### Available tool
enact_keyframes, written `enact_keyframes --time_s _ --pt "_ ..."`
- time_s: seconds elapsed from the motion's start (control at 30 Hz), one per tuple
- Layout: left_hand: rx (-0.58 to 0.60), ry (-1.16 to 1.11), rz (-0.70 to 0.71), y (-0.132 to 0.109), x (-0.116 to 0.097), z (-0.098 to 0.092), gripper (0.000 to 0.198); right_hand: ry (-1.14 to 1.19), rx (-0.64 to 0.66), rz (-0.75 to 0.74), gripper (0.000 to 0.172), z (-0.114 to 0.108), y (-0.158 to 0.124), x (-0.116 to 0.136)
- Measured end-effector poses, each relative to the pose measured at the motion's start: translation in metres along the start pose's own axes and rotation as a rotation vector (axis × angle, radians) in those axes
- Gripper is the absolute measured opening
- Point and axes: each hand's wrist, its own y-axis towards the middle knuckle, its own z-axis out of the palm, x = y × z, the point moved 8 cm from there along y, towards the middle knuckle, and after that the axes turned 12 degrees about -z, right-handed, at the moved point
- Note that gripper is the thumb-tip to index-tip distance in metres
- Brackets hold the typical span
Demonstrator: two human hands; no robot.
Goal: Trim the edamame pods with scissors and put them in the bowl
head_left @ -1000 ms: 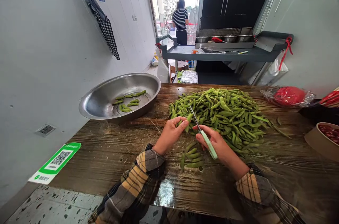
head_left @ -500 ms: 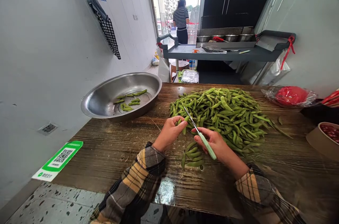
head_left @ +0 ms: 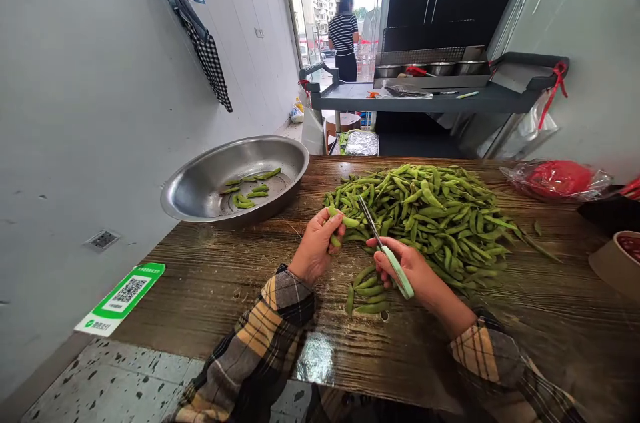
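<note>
My left hand (head_left: 316, 246) is closed on green edamame pods (head_left: 345, 219), one sticking out to the right between thumb and finger and another showing below the fingers. Scissors with pale green handles (head_left: 399, 271) are gripped in my right hand (head_left: 407, 269), their blades pointing up and away, slightly parted. The blades are near the held pod but apart from it. Behind both hands lies a large heap of edamame pods (head_left: 425, 223). Several loose pods (head_left: 371, 296) rest on the wooden table below my right hand. A steel basin (head_left: 185, 199) at the left holds several pods.
A green-and-white QR code card (head_left: 123, 296) lies at the table's left edge. On the right are a red item in clear plastic (head_left: 560, 179) and a paper bowl (head_left: 615, 266). A grey cart (head_left: 340, 101) with steel containers stands beyond; a person (head_left: 343, 36) is in the doorway.
My left hand has turned, and its pod now points right instead of down. The scissors have tilted more upright, and their blades have parted slightly. The view has shifted a little.
</note>
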Motion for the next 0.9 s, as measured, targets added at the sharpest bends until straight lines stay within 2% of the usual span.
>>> enact_keyframes --time_s 0.2,0.4,0.67,0.9 --pt "0.035 -0.074 0.033 -0.002 -0.002 0.004 0.032 0.006 0.098 -0.024 0.05 0.008 -0.003 0.001" --pt "0.048 -0.019 0.027 -0.006 0.004 0.01 0.032 -0.022 0.105 -0.043 0.05 0.006 -0.003 0.002" --pt "0.012 0.003 0.086 -0.009 -0.002 0.009 0.032 -0.129 0.104 -0.125 0.049 0.004 -0.002 0.009" --pt "0.013 0.065 0.095 -0.011 -0.003 0.013 0.032 -0.088 0.116 -0.083 0.043 0.005 -0.004 0.009"
